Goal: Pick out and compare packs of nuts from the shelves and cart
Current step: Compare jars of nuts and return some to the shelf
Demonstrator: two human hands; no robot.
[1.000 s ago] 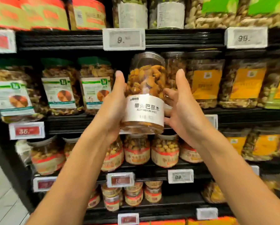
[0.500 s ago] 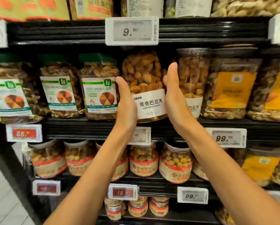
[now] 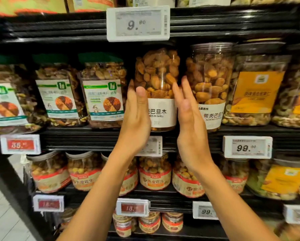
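Clear plastic jar of in-shell almonds [image 3: 160, 84], white-labelled, stands upright on the black shelf [image 3: 93, 138], just beside a matching jar [image 3: 210, 80].

Head view: left hand [image 3: 137, 119] has its fingers straight and together, with the thumb lying against the jar's left side. Right hand [image 3: 189, 119] has its fingers straight and slightly spread at the jar's right side; contact cannot be confirmed.

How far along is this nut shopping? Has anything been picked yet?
Done: the almonds-in-shell jar, held out a second ago, stands back on its shelf. In hand: nothing; the left hand and right hand flank it with straight fingers. Left: comparing other packs; no cart is in view.
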